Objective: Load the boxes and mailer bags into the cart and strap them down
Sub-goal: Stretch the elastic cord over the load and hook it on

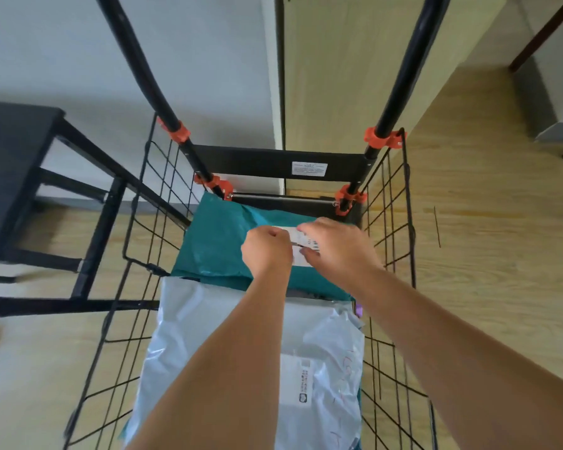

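A black wire cart (163,203) with orange clips on its handle posts stands below me. At its far end lies a teal mailer bag (215,241) with a white label (298,237). A white mailer bag (189,326) lies nearer to me and overlaps the teal bag's near edge. Both my hands are over the teal bag at its label. My left hand (267,250) is curled into a fist against the bag, with nothing visible in it. My right hand (337,245) lies palm down on the label, its fingers stretched to the left.
A black metal table frame (88,196) stands close to the cart's left side. A pale wooden cabinet (348,76) and a white wall are beyond the handle. Wooden floor (485,222) spreads to the right, with dark furniture legs at the far right.
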{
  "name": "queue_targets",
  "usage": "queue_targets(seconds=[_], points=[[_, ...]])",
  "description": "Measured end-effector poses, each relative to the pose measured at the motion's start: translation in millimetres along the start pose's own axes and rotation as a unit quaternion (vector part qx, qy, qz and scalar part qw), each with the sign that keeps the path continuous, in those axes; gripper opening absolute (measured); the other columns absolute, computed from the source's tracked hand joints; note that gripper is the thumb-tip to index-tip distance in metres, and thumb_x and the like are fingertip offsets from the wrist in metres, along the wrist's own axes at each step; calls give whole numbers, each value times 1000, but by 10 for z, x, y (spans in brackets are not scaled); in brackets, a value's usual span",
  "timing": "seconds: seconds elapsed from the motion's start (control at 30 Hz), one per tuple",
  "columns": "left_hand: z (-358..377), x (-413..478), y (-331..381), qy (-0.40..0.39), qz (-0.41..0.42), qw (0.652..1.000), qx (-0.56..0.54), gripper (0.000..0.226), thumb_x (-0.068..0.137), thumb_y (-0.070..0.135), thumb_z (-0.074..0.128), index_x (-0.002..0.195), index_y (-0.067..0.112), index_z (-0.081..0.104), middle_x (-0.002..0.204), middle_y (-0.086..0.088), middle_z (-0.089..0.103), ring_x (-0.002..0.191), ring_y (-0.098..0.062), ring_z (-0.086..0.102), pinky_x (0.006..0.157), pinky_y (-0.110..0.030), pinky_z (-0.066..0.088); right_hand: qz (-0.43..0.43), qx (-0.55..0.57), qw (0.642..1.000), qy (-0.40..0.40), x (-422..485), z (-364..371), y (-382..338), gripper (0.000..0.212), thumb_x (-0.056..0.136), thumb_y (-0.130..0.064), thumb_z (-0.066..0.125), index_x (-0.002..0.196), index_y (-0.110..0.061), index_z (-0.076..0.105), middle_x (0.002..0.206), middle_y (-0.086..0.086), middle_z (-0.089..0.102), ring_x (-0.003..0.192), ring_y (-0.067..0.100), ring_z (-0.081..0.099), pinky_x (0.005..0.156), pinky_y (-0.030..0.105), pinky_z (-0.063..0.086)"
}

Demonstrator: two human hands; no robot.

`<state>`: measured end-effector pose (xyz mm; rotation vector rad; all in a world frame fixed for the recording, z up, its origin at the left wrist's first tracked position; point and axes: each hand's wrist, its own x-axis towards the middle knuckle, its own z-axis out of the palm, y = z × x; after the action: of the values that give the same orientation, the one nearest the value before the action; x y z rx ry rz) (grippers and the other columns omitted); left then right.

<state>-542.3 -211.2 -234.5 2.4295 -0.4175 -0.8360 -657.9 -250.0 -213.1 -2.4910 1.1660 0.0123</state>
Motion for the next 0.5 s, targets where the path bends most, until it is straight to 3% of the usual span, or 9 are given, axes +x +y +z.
queue_targets(seconds=[0.1, 0.23, 0.37, 0.5], points=[[-232, 148, -155, 2, -22, 999, -24, 26, 84, 13, 50, 72, 3, 70, 73, -12, 70, 65, -24, 56, 57, -30, 46, 23, 0, 996, -91, 195, 178, -366, 35, 94, -32, 56, 129, -32, 59, 123, -1, 67, 111, 25, 61, 85, 38, 50], [-571, 370, -324, 0, -31, 998, -49, 26, 80, 16, 53, 69, -2, 69, 62, -10, 62, 57, -22, 48, 52, -27, 37, 34, 27, 995, -90, 374, 272, -712, 23, 97, -35, 53, 113, -31, 69, 104, 0, 71, 100, 25, 63, 80, 37, 51], [-921, 531, -329, 29, 43, 998, -34, 28, 80, 22, 56, 56, 10, 62, 50, 0, 55, 47, -17, 47, 45, -26, 36, 17, 18, 998, -61, 599, 248, -1000, 23, 99, -38, 50, 106, -31, 71, 94, -3, 71, 93, 24, 63, 68, 33, 43], [-1405, 838, -226, 130, 120, 984, -18, 21, 89, 23, 54, 68, 22, 59, 63, 9, 58, 58, -5, 53, 49, -19, 40, 5, -48, 997, -62, 903, 259, -1311, 23, 100, -34, 48, 94, -27, 69, 84, -4, 64, 82, 19, 61, 67, 32, 47]])
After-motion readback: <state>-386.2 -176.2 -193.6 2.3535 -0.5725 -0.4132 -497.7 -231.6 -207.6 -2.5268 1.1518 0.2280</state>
